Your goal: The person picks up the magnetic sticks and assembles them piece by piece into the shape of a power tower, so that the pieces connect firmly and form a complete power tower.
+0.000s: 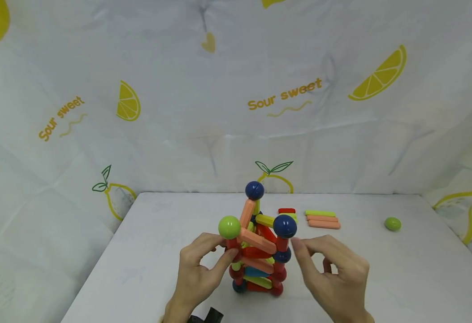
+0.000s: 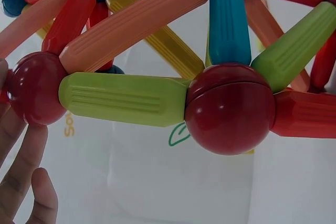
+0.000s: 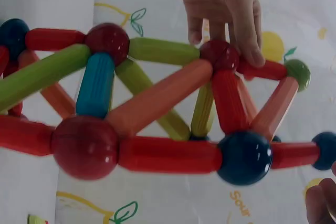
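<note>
A tall tower of magnetic rods and balls (image 1: 257, 265) stands upright on the white table. My left hand (image 1: 197, 269) pinches its upper left corner, around a red ball (image 3: 219, 55) and the red rod (image 3: 262, 70) above it. A light green ball (image 1: 229, 227) tops that corner. My right hand (image 1: 334, 273) is beside the upper right corner, thumb and fingertips close to the dark blue ball (image 1: 285, 226) and its red rod; nothing shows in its grasp. Another dark blue ball (image 1: 254, 190) caps the rear corner. In the left wrist view, a lime rod (image 2: 123, 99) joins two red balls.
Behind the tower to the right lie loose salmon rods (image 1: 323, 224), a lime rod (image 1: 319, 213) and a red rod (image 1: 286, 210). A loose green ball (image 1: 392, 224) sits farther right. A lemon-printed white cloth (image 1: 203, 103) hangs behind the table (image 1: 147, 251).
</note>
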